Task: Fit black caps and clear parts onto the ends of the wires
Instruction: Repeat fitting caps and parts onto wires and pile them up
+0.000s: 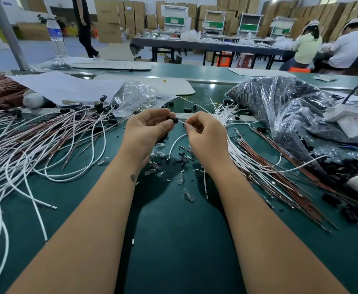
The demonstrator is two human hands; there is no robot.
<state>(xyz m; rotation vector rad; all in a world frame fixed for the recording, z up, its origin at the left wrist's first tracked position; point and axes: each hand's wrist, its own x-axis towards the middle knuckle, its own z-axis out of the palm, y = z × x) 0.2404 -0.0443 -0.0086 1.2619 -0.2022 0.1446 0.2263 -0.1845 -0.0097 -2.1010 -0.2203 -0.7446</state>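
My left hand (147,128) pinches a small black cap (172,119) between thumb and fingers above the green table. My right hand (203,134) pinches the end of a white wire (177,141), whose tip points at the cap's open side; the wire loops down below both hands. Loose clear parts (181,178) and tiny black bits lie on the table just under my wrists. A fan of white and brown wires with black caps fitted (46,141) spreads at the left. Bare white and brown wires (258,166) lie at the right.
A clear bag of clear parts (135,96) sits behind my left hand. A big plastic bag of black caps (290,107) fills the right, with a white power strip (347,115) on it. A water bottle (56,37) stands far left. People sit at a far table.
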